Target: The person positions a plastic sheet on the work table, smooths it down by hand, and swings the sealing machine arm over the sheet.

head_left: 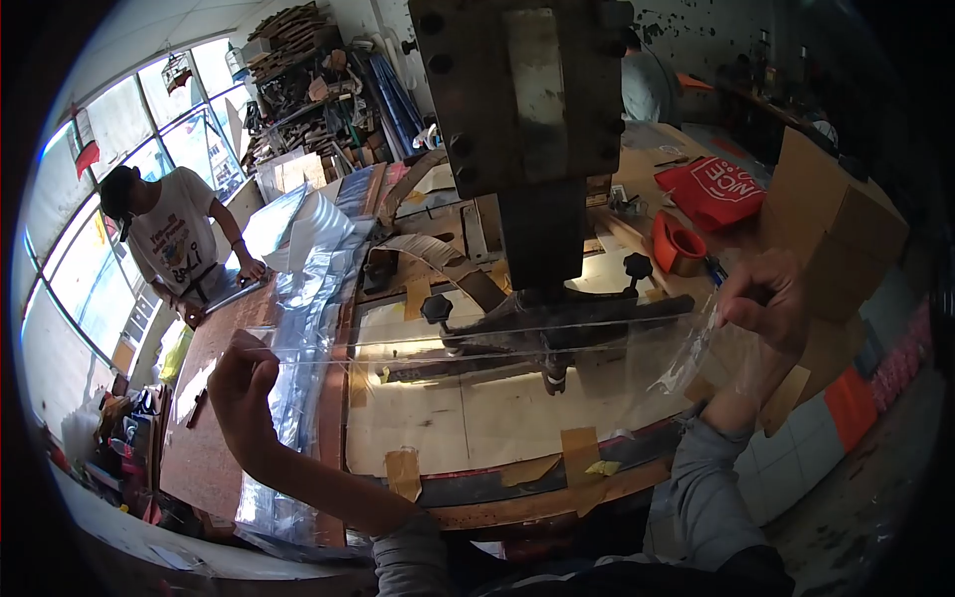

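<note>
A clear plastic sheet [617,363] is stretched between my two hands above the work table. My left hand [244,383] is closed in a pinch on its left end, over the brown board. My right hand [766,303] pinches its right end, where the plastic is creased. Behind the sheet stands a dark metal machine head [542,229] with black knobs and a low clamp bar. Under the sheet lies a pale panel [428,428] with strips of brown tape along its front edge.
Shiny plastic film [303,338] runs along the table's left part. At the far left a person [179,224] works at the table; another stands behind. To the right are a red bag [711,189], an orange roll [676,244] and a cardboard box [836,224].
</note>
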Demonstrator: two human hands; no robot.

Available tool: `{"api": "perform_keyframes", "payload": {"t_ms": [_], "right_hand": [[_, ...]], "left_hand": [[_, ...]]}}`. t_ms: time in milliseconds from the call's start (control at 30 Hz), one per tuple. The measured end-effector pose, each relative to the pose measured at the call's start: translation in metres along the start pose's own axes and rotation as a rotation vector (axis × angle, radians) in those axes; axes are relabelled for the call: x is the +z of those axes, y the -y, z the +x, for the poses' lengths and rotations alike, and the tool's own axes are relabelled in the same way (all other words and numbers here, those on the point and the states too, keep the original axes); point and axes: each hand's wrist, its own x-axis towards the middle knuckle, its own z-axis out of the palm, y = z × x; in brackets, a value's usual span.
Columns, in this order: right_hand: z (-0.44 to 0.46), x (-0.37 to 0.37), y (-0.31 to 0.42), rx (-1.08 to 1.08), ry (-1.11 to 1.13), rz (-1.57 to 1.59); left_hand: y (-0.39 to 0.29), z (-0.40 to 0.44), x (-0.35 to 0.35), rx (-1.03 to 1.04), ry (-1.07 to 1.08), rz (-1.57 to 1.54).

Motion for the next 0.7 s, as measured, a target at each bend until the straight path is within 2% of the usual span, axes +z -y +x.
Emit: {"api": "perform_keyframes", "payload": {"t_ms": [167,333,433,533,700], "right_hand": [[0.000,-0.002,-0.001,0.065,0.006,-0.035],[-0.006,-0.014,-0.010,0.087,-0.023,-0.100],[-0.025,-0.055,-0.024,0.166,0.070,-0.363],[-0.035,-0.083,-0.034,0.084,0.176,-0.322],[-0.042,-0.096,-0.045,0.076,0.167,-0.330]], "left_hand": [[0.005,0.002,0.000,0.063,0.038,-0.090],[-0.005,-0.001,0.008,0.039,0.095,-0.217],[-0.017,0.000,0.022,0.081,0.227,-0.188],[-0.031,0.001,0.038,0.121,0.318,-0.158],[-0.032,0.002,0.048,0.166,0.396,-0.102]]}}
